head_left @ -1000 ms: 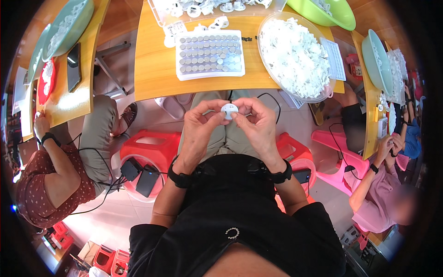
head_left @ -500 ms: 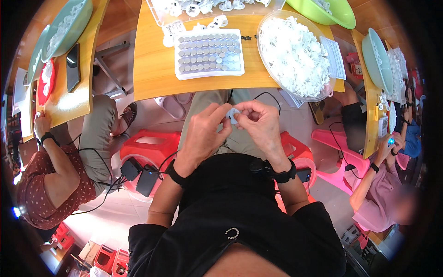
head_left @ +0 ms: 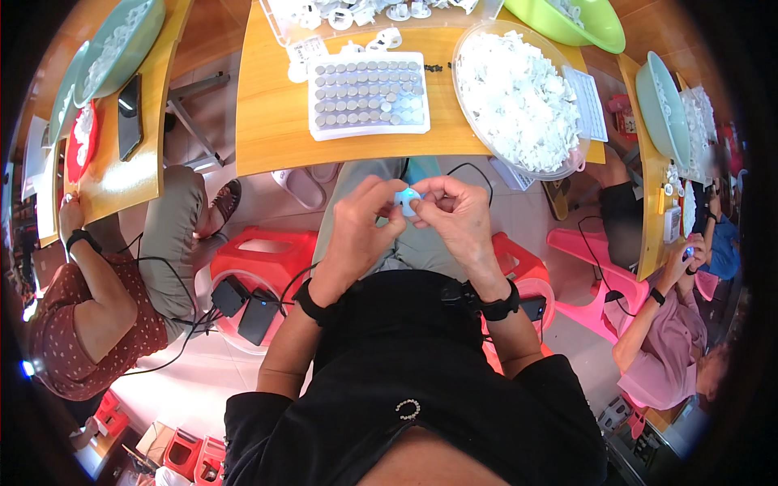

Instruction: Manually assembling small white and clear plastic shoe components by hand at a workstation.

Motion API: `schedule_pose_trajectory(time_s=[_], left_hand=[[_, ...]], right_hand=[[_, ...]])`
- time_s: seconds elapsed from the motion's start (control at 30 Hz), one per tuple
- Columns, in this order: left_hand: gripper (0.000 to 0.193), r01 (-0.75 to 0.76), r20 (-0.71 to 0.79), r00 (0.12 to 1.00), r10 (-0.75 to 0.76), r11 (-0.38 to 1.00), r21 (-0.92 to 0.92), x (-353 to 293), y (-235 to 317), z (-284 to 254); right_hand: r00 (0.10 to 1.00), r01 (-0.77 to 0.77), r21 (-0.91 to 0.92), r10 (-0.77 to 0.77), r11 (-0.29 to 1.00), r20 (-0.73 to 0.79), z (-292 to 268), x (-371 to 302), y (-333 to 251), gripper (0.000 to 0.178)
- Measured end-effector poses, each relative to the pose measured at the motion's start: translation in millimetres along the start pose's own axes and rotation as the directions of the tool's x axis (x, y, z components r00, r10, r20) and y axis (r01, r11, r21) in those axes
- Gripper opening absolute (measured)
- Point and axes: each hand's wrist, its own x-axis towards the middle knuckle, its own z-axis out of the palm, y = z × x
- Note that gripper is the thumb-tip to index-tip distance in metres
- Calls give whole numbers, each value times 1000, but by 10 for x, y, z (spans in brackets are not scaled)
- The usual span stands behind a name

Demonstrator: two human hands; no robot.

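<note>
Over my lap, just off the table's near edge, my left hand (head_left: 366, 220) and my right hand (head_left: 455, 212) pinch a small round plastic piece (head_left: 408, 201) between them. It is whitish with a bluish glow, and the fingertips cover part of its rim. On the table beyond stands a white tray (head_left: 369, 130) with rows of silver coin cells (head_left: 353, 94); a few places at its right front hold none. Right of the tray, a clear round tub (head_left: 463, 104) is heaped with small white plastic parts (head_left: 519, 93).
A clear bin (head_left: 279, 32) of white parts and a green basin (head_left: 606, 28) line the table's (head_left: 267, 121) far side. Red stools (head_left: 263, 243) flank my legs, with black boxes and cables on the left one. Co-workers sit at tables left and right.
The round piece has turned to show a broader face and now glows light blue; before, it looked greyish. My hands have barely moved.
</note>
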Motion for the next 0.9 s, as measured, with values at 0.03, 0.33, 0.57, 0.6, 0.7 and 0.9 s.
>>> schedule_pose_trajectory(time_s=[0.03, 0.33, 0.57, 0.6, 0.7, 0.9], left_hand=[[26, -2, -3, 1000, 2, 1000, 2, 0, -13, 2], [18, 447, 247, 842, -480, 364, -817, -36, -4, -74], [22, 436, 261, 854, -450, 346, -831, -35, -5, -70], [22, 432, 261, 858, -442, 350, -831, -18, 0, -65], [21, 425, 252, 843, -474, 303, -853, 16, 20, -29], [20, 370, 214, 882, -419, 336, -866, 92, 119, 25]], right_hand=[[1000, 3, 0, -3, 1000, 2, 14, 6, -11, 12], [964, 245, -119, -255, 962, -78, 172, -78, 55, 8], [941, 311, -189, -330, 931, -78, 132, -99, -98, 10], [937, 320, -191, -339, 928, -81, 126, -102, -111, 10], [924, 346, -221, -372, 912, -91, 120, -95, -138, 11], [902, 391, -309, -428, 867, -60, 67, -94, -206, 13]])
